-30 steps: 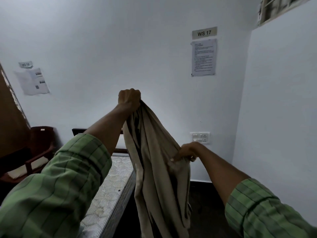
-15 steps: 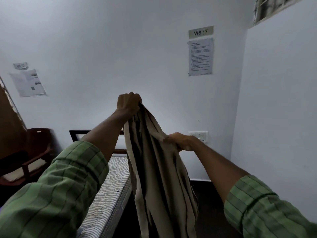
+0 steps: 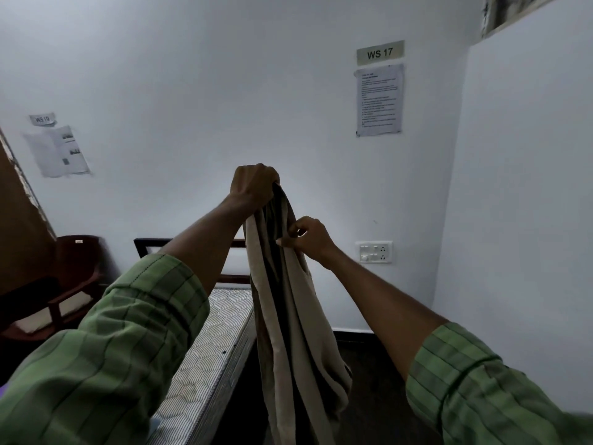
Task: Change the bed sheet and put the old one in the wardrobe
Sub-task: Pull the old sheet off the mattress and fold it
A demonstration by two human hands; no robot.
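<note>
"WS 17" is read on the grey wall sign (image 3: 380, 53), with a printed white notice sheet (image 3: 379, 100) taped just below it; its text is too small to be read. "WS 10" is read on a smaller label (image 3: 42, 119) at the left. The bunched beige bed sheet (image 3: 288, 309) is gripped at its top in the raised left hand (image 3: 253, 187), fist closed, and hangs beside the bare quilted mattress (image 3: 205, 358). A fold lower down is pinched by the right hand (image 3: 306, 237).

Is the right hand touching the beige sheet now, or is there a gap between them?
Touching. The head view shows the right hand pinching a fold of the beige sheet just below the left hand, which grips its top.
</note>
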